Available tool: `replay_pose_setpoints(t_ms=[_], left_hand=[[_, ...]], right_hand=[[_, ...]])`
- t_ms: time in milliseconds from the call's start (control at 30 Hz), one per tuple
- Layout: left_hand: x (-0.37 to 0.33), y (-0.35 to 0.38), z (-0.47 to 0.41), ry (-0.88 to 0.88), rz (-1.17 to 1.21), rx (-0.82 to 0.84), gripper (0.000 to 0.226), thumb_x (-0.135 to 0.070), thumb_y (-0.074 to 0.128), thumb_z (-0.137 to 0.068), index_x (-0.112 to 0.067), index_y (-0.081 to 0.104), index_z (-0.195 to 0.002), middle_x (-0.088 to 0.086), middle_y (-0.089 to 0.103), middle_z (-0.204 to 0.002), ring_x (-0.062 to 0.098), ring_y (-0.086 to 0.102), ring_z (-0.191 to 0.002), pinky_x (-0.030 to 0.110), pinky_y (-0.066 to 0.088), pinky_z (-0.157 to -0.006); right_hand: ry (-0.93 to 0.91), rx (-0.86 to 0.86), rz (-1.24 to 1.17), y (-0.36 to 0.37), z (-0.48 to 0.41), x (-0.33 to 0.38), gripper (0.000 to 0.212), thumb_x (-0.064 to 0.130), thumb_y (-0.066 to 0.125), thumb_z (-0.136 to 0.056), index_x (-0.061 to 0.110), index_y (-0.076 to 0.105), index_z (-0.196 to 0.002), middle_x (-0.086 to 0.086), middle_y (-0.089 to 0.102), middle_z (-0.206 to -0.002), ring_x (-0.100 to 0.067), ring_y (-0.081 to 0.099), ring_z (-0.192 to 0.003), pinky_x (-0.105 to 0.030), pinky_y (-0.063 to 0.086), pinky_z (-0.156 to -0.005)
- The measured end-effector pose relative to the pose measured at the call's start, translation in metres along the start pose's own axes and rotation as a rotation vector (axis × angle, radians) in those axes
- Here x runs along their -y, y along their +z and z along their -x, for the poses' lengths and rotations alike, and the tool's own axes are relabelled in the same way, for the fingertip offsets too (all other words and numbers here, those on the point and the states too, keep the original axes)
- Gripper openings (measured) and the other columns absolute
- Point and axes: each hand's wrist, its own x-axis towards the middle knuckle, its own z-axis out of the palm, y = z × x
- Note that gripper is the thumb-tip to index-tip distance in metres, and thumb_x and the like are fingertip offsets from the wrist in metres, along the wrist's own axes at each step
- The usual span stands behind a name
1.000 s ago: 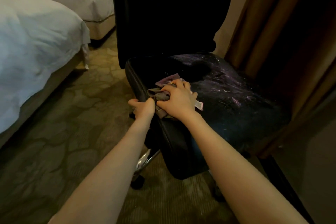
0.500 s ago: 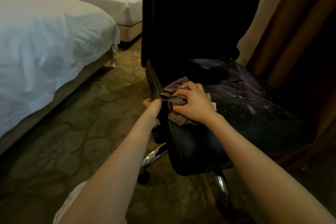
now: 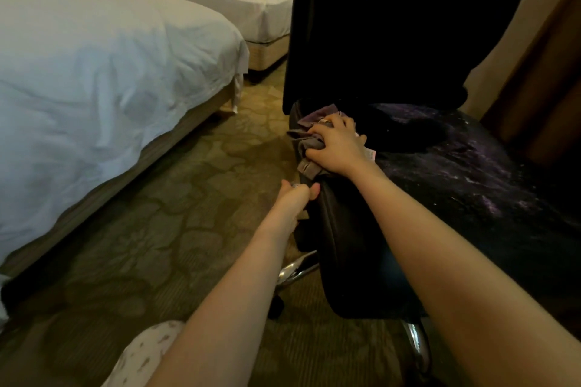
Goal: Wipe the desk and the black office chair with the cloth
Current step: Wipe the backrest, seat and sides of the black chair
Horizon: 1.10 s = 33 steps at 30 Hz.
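White bed (image 3: 94,72) at left, patterned carpet (image 3: 176,214) beside it. Black office chair (image 3: 456,185) at right, seat speckled. Right hand (image 3: 341,148) at the seat's left edge near the backrest, fingers curled over the bunched grey cloth (image 3: 311,145), pressing it down. Left hand (image 3: 295,198) just below, fingers clamped on the seat's side.

left hand (image 3: 297,196): curled on the chair (image 3: 345,245) edge
right hand (image 3: 339,148): palm down, I see it clutching the cloth (image 3: 309,146)
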Motion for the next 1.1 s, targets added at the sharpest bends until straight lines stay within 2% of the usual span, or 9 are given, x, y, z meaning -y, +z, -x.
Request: replay_pose_setpoints(t_ms=[67,233,367,500,600,767,867,967,1100], left_hand=[[-0.004,0.003,-0.001,0.005,-0.025,-0.010,0.085,-0.013,0.058,-0.090,-0.014,-0.002,-0.150,0.014,0.040,-0.145,0.028,0.043,-0.130,0.039,0.035,-0.107],[-0.010,0.006,0.013,0.054,-0.098,0.011,0.085,-0.022,0.051,-0.094,-0.023,-0.014,-0.148,0.012,0.040,-0.145,0.027,0.047,-0.124,0.034,0.043,-0.095],[-0.006,0.009,0.027,0.040,0.007,0.006,0.082,-0.011,0.047,-0.094,-0.030,-0.012,-0.148,0.015,0.051,-0.132,0.023,0.052,-0.099,0.032,0.043,-0.064],[-0.004,0.007,0.030,0.107,0.053,-0.047,0.083,0.001,0.047,-0.092,-0.031,-0.003,-0.149,0.013,0.032,-0.149,0.029,0.043,-0.127,0.038,0.041,-0.096],[0.001,-0.006,0.032,0.207,-0.027,-0.073,0.084,-0.002,0.052,-0.091,-0.032,0.000,-0.150,0.013,0.033,-0.149,0.030,0.041,-0.131,0.042,0.034,-0.109],[-0.031,-0.019,0.040,0.306,-0.248,-0.024,0.063,-0.024,0.036,-0.102,-0.024,-0.005,-0.150,0.011,0.021,-0.154,0.033,0.028,-0.138,0.042,0.026,-0.111],[-0.036,0.016,0.053,0.364,-0.627,0.038,0.064,-0.031,0.031,-0.101,-0.019,-0.008,-0.150,0.009,0.014,-0.157,0.032,0.022,-0.141,0.052,0.016,-0.115],[-0.012,0.044,0.053,0.410,-0.855,-0.073,0.061,-0.025,0.028,-0.101,-0.012,-0.006,-0.150,0.000,-0.006,-0.159,0.021,-0.002,-0.146,0.056,0.002,-0.114],[-0.007,0.044,0.048,0.423,-0.974,-0.138,0.067,-0.024,0.036,-0.096,-0.012,-0.001,-0.150,-0.001,-0.009,-0.158,0.018,-0.007,-0.145,0.057,0.002,-0.112]], right_hand=[[-0.024,-0.008,-0.030,0.000,0.010,-0.004,0.050,0.042,0.059,-0.085,0.031,0.049,-0.132,-0.002,0.030,-0.145,-0.028,0.018,-0.136,-0.052,0.026,-0.104],[-0.018,-0.027,-0.056,-0.006,0.030,-0.004,0.050,0.043,0.061,-0.084,0.031,0.050,-0.131,-0.001,0.031,-0.144,-0.027,0.019,-0.135,-0.050,0.027,-0.103],[-0.004,-0.025,-0.067,-0.011,0.054,-0.008,0.050,0.042,0.060,-0.085,0.031,0.049,-0.132,-0.001,0.029,-0.146,-0.027,0.018,-0.135,-0.051,0.025,-0.104],[0.120,-0.006,-0.076,-0.027,0.067,-0.050,0.056,0.043,0.060,-0.085,0.033,0.044,-0.137,-0.003,0.029,-0.147,-0.029,0.020,-0.136,-0.053,0.028,-0.104],[0.347,-0.044,-0.053,-0.037,0.079,-0.106,0.055,0.043,0.059,-0.086,0.033,0.044,-0.137,-0.008,0.027,-0.146,-0.033,0.020,-0.135,-0.056,0.028,-0.104],[0.557,-0.076,-0.030,-0.044,0.080,-0.138,0.051,0.039,0.057,-0.089,0.023,0.046,-0.136,-0.013,0.028,-0.145,-0.037,0.019,-0.134,-0.058,0.025,-0.102],[0.509,-0.147,-0.137,-0.045,0.072,-0.124,0.043,0.038,0.057,-0.088,0.022,0.055,-0.128,-0.013,0.038,-0.138,-0.036,0.028,-0.128,-0.055,0.028,-0.102],[0.272,-0.243,-0.171,-0.036,0.058,-0.084,0.046,0.040,0.061,-0.085,0.028,0.055,-0.129,-0.007,0.039,-0.139,-0.032,0.028,-0.130,-0.048,0.032,-0.102],[0.036,-0.117,-0.014,-0.012,0.027,-0.021,0.046,0.041,0.057,-0.087,0.032,0.051,-0.131,-0.002,0.036,-0.142,-0.028,0.024,-0.133,-0.049,0.029,-0.102]])
